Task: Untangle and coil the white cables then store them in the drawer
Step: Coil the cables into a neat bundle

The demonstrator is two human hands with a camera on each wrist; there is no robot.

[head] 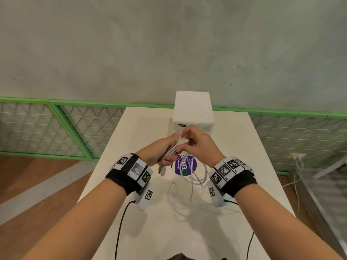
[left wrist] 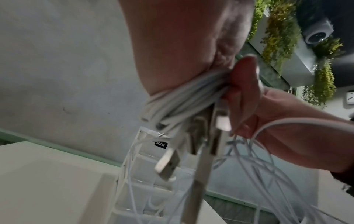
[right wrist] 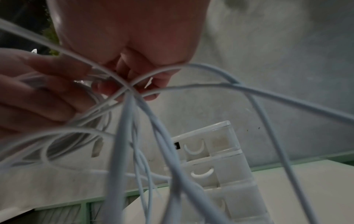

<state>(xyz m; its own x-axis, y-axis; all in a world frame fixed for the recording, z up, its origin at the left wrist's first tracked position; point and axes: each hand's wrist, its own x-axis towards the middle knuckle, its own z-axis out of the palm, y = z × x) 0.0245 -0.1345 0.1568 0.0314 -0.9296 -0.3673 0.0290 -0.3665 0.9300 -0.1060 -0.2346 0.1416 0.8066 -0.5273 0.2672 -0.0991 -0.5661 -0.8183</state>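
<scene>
Both hands are raised over the white table [head: 142, 132] in front of the white drawer unit [head: 193, 111]. My left hand [head: 165, 147] grips a bundle of white cables [head: 171, 152], with USB plugs [left wrist: 168, 163] hanging below the fist. My right hand [head: 195, 143] pinches a white cable end [head: 185, 141] right beside the left thumb. Loose cable loops [head: 195, 177] hang from both hands down to the table. In the right wrist view the cable strands [right wrist: 126, 121] cross in front of the fingers and the drawer unit [right wrist: 220, 153], whose drawers look closed.
A purple round sticker [head: 185, 166] lies on the table under the hands. More white cable [head: 180, 201] sprawls on the table near me. A green mesh railing [head: 56, 126] runs behind the table. Wooden floor [head: 28, 177] lies to the left.
</scene>
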